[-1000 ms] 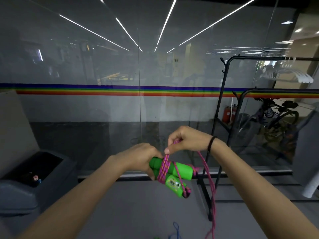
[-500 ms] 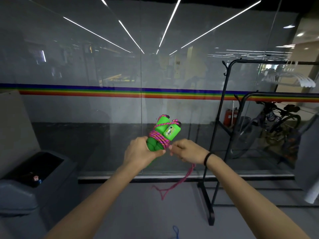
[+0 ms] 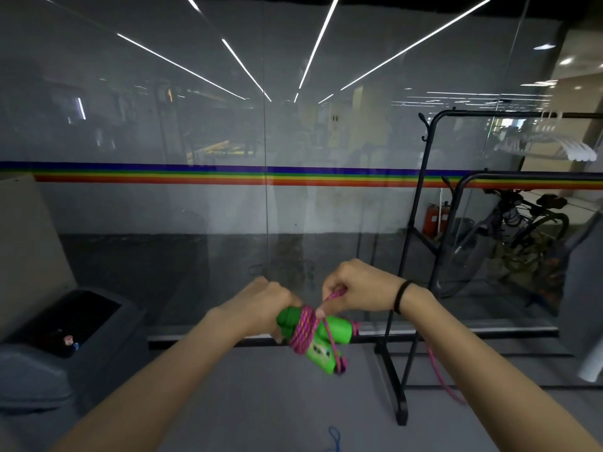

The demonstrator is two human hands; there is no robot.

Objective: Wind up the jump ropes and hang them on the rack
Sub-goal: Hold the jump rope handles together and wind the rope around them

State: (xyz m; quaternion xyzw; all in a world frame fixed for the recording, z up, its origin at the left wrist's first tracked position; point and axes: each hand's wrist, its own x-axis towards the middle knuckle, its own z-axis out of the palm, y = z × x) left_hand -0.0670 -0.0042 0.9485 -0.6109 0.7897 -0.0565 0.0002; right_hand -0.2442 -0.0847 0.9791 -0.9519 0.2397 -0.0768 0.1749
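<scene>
I am in what looks like a shared hall of an office or sports building rather than a home. A long glass wall (image 3: 195,216) with a rainbow stripe (image 3: 195,174) runs in front of me and mirrors rows of ceiling strip lights (image 3: 318,44). A black rack (image 3: 393,383) stands on the grey floor (image 3: 261,402), and behind the glass I see a bicycle (image 3: 528,223) and a red fire extinguisher (image 3: 432,220).

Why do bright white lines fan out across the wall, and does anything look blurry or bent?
Head view: the white lines seem to be ceiling strip lights reflected in the glass wall, which also carries hazy reflections; the green handles and pink rope look slightly motion-smeared; the wide lens probably makes the black rack lean and the rainbow stripe slope.
</scene>
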